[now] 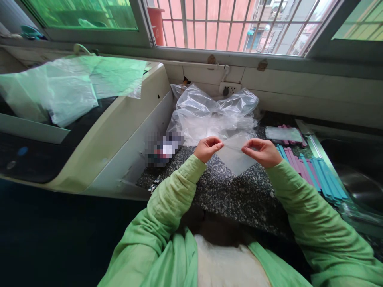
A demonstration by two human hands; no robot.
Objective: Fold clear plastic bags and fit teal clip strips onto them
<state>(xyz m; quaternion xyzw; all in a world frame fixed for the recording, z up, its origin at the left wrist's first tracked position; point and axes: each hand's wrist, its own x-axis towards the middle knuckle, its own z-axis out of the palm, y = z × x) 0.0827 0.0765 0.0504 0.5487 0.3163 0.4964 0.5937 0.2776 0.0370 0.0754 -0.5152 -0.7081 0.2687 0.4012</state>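
Note:
Between my two hands hangs a small clear plastic bag, its lower corner pointing down over the speckled countertop. My left hand pinches one side of it between thumb and fingertips. On the other side, my right hand grips it in the same way, fingers closed. Just behind the hands lies a heap of clear plastic bags. To the right of my right hand, teal and purple sticks lie side by side in a row.
A washing machine at the left carries plastic sheets. A blurred-out packet lies beside it. A clear packet rests on purple sticks near the sink. A wall socket and barred window are behind.

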